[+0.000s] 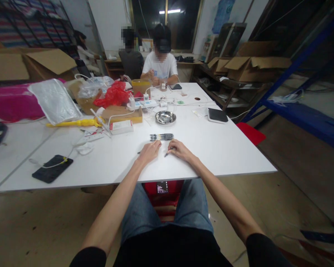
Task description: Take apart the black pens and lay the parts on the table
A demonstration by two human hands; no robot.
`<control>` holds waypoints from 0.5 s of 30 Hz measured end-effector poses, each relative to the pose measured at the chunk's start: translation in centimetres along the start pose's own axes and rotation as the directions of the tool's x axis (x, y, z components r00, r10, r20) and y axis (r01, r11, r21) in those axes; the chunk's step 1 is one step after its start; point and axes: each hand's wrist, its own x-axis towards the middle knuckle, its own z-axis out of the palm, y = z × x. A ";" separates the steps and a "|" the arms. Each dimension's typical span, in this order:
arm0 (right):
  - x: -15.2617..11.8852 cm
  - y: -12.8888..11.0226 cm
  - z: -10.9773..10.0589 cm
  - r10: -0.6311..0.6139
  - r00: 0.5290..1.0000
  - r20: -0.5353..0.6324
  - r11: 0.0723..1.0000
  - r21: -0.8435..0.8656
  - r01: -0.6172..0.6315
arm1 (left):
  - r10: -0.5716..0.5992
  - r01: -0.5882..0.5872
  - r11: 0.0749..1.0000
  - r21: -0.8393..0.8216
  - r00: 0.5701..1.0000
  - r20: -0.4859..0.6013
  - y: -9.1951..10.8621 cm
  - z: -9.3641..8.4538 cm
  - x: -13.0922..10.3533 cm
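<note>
Several dark pens (161, 137) lie side by side in a neat row on the white table, just beyond my hands. My left hand (150, 150) is closed low over the table; the end of a thin dark pen-like piece (138, 152) sticks out on its left side, and the rest is hidden under the fingers. Between thumb and fingers, my right hand (179, 150) pinches a dark pen (167, 153), tip slanting down to the left. The hands are a short gap apart. Past the row stands a shiny metal bowl (165, 117).
Left on the table (211, 155) are a phone (52, 168) with a cable, a small white box (121, 127), a yellow item (80, 122), a power strip and bags. A dark-topped device (217, 115) sits at right. Across the table, a person (161, 63) in white works.
</note>
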 end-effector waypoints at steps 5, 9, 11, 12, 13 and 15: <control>2.0 0.4 -0.2 0.246 0.960 -0.132 0.912 0.367 -0.183 | 0.003 -0.004 0.998 -0.066 1.000 -0.025 -0.7 0.0 0.7; 4.6 1.1 -0.4 0.325 0.911 -0.253 0.894 0.398 -0.208 | -0.013 0.011 0.998 -0.061 0.999 -0.032 -1.5 0.1 2.1; 5.1 1.0 -0.2 0.244 0.918 -0.311 0.950 0.265 -0.163 | -0.044 0.043 0.999 -0.033 0.998 -0.035 -1.7 0.2 2.7; 5.1 0.7 -0.1 0.178 0.922 -0.343 0.978 0.163 -0.128 | -0.062 0.062 0.998 -0.021 0.997 -0.043 -1.7 0.2 2.8; 4.9 0.5 0.1 0.104 0.927 -0.360 0.995 0.049 -0.093 | -0.080 0.080 0.997 -0.013 0.995 -0.054 -1.8 0.3 2.9; 4.3 -0.1 0.4 -0.004 0.949 -0.316 0.990 -0.137 -0.041 | -0.101 0.100 0.995 -0.016 0.992 -0.072 -1.8 0.3 2.8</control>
